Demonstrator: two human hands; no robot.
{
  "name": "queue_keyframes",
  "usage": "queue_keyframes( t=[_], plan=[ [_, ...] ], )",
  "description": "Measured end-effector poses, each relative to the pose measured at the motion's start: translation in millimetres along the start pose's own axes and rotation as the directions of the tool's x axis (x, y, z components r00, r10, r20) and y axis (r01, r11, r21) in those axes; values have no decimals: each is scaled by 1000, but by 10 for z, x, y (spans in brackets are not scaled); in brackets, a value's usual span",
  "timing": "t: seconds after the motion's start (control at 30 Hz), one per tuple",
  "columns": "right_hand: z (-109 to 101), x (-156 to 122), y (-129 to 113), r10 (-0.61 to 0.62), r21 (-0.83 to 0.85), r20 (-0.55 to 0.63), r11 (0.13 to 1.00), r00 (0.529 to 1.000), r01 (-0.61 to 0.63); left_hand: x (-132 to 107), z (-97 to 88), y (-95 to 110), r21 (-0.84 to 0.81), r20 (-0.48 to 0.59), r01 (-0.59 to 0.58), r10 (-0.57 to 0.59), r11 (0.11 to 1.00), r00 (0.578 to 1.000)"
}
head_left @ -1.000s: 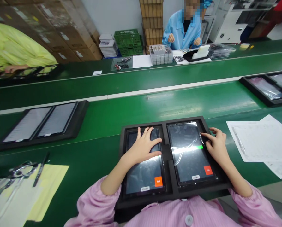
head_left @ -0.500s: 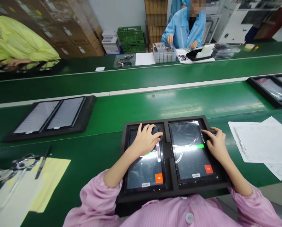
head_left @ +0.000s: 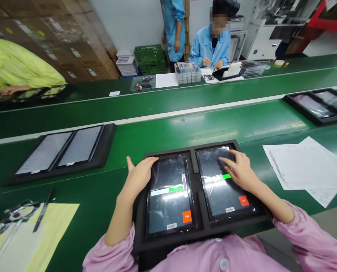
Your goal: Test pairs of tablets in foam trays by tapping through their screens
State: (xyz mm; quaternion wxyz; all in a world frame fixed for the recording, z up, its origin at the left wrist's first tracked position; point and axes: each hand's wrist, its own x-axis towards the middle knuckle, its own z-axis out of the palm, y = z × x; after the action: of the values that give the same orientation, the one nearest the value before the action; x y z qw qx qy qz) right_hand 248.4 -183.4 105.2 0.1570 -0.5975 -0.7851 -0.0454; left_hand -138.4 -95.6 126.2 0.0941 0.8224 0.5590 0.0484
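Observation:
Two tablets lie side by side in a black foam tray (head_left: 198, 185) right in front of me. Both dark screens show a green bar and a red box at the lower right. My left hand (head_left: 140, 174) rests at the upper left edge of the left tablet (head_left: 168, 206), thumb raised and fingers stretched over the rim; it holds nothing. Over the upper right part of the right tablet (head_left: 222, 200) is my right hand (head_left: 240, 170), fingers apart and bent toward the glass. Whether its fingertips touch the screen I cannot tell.
A second tray with two tablets (head_left: 83, 145) lies to the left, another tray (head_left: 319, 117) at the far right. White papers (head_left: 304, 166) lie on the right, a yellow sheet (head_left: 63, 215) with a black pen (head_left: 43, 211) on the left. Co-workers sit across the green bench.
My left hand has moved from the left tablet's upper right part to its left edge. My right hand has shifted from the right tablet's edge in over its screen. The camera view has shifted slightly.

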Motion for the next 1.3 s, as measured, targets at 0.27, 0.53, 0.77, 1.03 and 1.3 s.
queue_keyframes(
  t=[0.27, 0.53, 0.77, 1.03, 1.3],
  plan=[
    [7, 242, -280, -321, 78, 150, 947, 935, 312, 49, -26, -277, -192, 105, -72, 93, 979, 990],
    [217, -28, 278, 245, -51, -106, 967, 964, -251, 282, 8, 350, 72, -58, 105, -100, 992, 993],
    [418, -54, 396, 318, 17, -160, 948, 935, -319, 330, 141, 765, 122, 38, -343, 341, 931, 939],
    [420, -82, 426, 377, 37, -141, 926, 915, -376, 316, 115, 774, 190, 85, -381, 372, 905, 924],
    [394, -92, 417, 368, 4, -110, 929, 923, -370, 296, 121, 781, 188, 85, -409, 400, 893, 913]
  ],
)
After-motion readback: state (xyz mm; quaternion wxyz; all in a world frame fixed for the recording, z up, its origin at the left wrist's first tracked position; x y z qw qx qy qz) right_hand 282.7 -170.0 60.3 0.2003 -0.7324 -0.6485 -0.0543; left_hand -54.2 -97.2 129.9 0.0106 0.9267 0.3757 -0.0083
